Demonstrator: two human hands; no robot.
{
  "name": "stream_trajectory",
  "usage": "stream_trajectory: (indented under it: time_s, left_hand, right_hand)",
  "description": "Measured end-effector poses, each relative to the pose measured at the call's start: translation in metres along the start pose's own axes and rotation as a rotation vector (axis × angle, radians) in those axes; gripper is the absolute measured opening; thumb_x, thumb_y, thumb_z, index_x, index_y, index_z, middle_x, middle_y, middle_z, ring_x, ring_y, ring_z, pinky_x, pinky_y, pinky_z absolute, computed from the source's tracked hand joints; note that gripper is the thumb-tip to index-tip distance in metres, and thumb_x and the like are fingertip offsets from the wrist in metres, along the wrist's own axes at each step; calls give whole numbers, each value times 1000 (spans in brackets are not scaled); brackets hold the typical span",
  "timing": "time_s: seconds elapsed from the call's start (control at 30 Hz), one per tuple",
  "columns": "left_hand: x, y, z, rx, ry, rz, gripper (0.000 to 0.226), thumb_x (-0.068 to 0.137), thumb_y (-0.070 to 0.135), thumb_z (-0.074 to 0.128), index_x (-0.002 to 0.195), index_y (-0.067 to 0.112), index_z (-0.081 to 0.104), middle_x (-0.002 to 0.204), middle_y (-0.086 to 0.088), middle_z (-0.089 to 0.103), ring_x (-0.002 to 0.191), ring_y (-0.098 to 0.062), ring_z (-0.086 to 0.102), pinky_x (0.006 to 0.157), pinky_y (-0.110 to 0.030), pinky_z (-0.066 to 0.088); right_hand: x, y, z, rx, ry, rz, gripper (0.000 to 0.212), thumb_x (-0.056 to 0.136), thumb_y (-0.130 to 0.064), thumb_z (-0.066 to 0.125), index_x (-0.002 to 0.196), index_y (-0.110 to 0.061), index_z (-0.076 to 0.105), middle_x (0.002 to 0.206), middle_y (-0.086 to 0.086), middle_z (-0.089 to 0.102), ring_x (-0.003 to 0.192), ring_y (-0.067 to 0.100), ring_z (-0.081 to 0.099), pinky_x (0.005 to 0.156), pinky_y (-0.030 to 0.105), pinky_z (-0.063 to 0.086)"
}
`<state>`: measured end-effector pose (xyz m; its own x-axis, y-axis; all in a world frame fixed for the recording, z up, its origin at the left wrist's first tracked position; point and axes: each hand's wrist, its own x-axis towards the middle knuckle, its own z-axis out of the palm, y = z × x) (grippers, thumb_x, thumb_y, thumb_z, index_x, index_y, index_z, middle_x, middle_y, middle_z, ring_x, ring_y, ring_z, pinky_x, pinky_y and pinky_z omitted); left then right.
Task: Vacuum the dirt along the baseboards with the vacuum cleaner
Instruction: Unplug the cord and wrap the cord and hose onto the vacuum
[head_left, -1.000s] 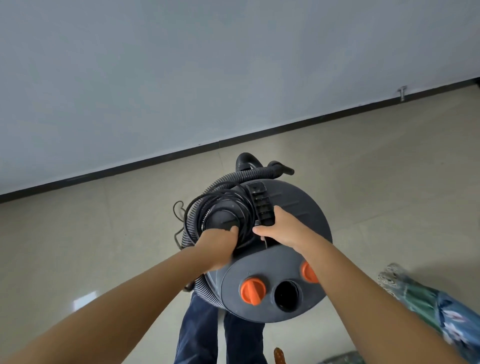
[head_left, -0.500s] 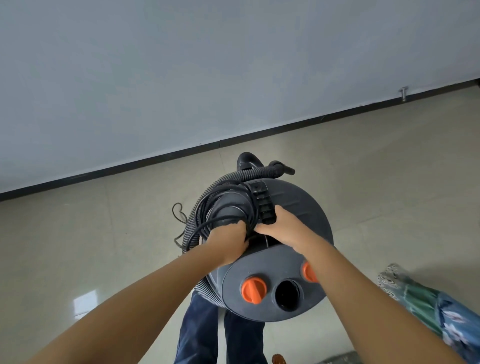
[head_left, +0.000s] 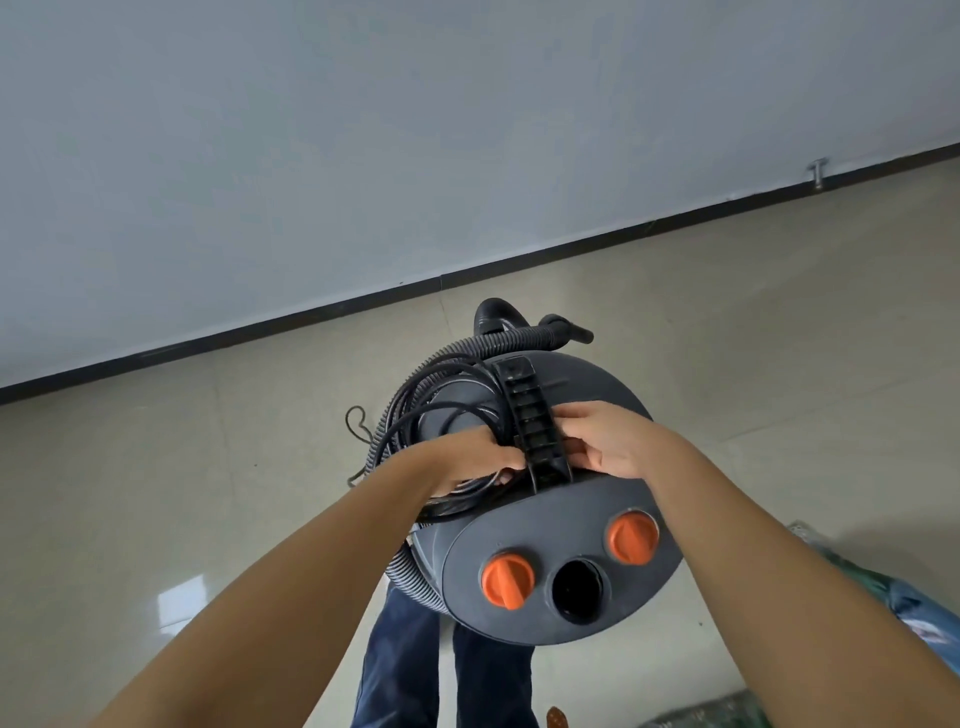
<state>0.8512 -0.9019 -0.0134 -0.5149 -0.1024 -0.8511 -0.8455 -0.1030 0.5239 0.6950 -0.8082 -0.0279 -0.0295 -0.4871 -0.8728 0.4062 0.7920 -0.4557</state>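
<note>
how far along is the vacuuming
Nothing vacuumed yet by the look of it. The vacuum stands by the baseboard, hose wrapped round it. In hand: the left hand grips the coiled cord, the right hand is at the handle. Left: uncoiling, then the baseboards.

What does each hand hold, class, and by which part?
The left hand grips the coiled power cord; the right hand holds the vacuum cleaner by its black carry handle.

The vacuum cleaner (head_left: 587, 519) stands on the floor (head_left: 753, 338). On its top lie the coiled cord (head_left: 441, 410) and handle (head_left: 535, 426); its hose (head_left: 498, 343) wraps behind it. The baseboard (head_left: 260, 338) runs beyond it; 2 knobs (head_left: 506, 579) sit on its near side.
</note>
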Motion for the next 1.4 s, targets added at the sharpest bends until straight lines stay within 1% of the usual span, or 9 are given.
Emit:
stream_trajectory:
  time_s: [0.17, 0.37, 0.47, 0.67, 0.8, 1.0, 1.17, 1.23, 1.4]
  left_hand:
    - [-19, -3, -12, -299, -97, 46, 28, 95, 22, 56, 122, 14, 57, 118, 7, 61, 116, -11, 57, 100, -26, 41]
    - [6, -27, 13, 444, 468, 235, 46, 99, 45, 40, 113, 8, 63, 109, -8, 62, 106, -25, 57, 84, -29, 43]
    - [8, -22, 16, 794, 538, 88, 53, 100, 54, 27, 99, 10, 57, 85, -4, 58, 89, -26, 62, 64, -33, 39]
    - [4, -3, -5, 236, 209, -61, 40, 96, 46, 48, 98, 7, 57, 92, -10, 62, 81, -22, 61, 73, -28, 50]
    - [4, -8, -29, -297, -110, -96, 25, 92, 7, 61, 114, -2, 56, 88, -12, 65, 75, -19, 66, 79, -30, 59]
    - [3, -1, 17, 207, 384, 6, 23, 98, 13, 45, 94, 0, 63, 88, -16, 67, 87, -30, 65, 68, -21, 48]
    - [-3, -5, 38, 317, 321, 14, 40, 64, 24, 82, 100, 8, 74, 98, -16, 68, 69, -11, 59, 57, -22, 28]
    - [-3, -9, 41, 220, 481, 76, 49, 93, 10, 53, 141, 16, 46, 138, -16, 45, 103, -18, 56, 72, -23, 39]
    - [-6, -25, 53, 332, 458, 154, 67, 93, 12, 46, 153, 19, 18, 140, -10, 26, 129, -29, 31, 107, -30, 31]
  right_hand:
    - [10, 1, 6, -46, 75, -35, 20, 101, -17, 49, 108, -9, 66, 98, 12, 71, 85, 23, 69, 70, 32, 57]
    - [8, 2, 8, -67, 8, -25, 20, 101, -11, 48, 111, -5, 64, 111, 20, 69, 100, 31, 67, 85, 37, 57]
    - [4, -1, 8, 11, -93, 7, 20, 100, -6, 47, 107, -2, 65, 110, 21, 70, 107, 33, 66, 92, 39, 54]
    - [13, 3, 3, 116, -149, 59, 25, 101, -7, 43, 107, -1, 66, 107, 18, 69, 99, 31, 65, 101, 48, 48]
    - [18, 3, 3, 164, -166, 83, 28, 103, -14, 41, 109, -3, 66, 102, 14, 71, 90, 26, 68, 95, 44, 52]
    - [13, 0, 7, 187, -168, 71, 32, 104, -20, 41, 116, -2, 64, 106, 15, 70, 92, 26, 69, 77, 36, 57]
    - [16, 4, 9, 263, -174, 79, 53, 105, -40, 33, 128, -1, 58, 128, 20, 61, 117, 33, 60, 93, 43, 51]
    - [17, 5, 10, 272, -169, 79, 55, 103, -44, 34, 128, -2, 58, 127, 20, 62, 115, 31, 60, 96, 43, 49]
    - [17, 3, 11, 275, -176, 111, 60, 100, -55, 31, 123, -9, 62, 116, 13, 67, 108, 26, 63, 96, 42, 48]
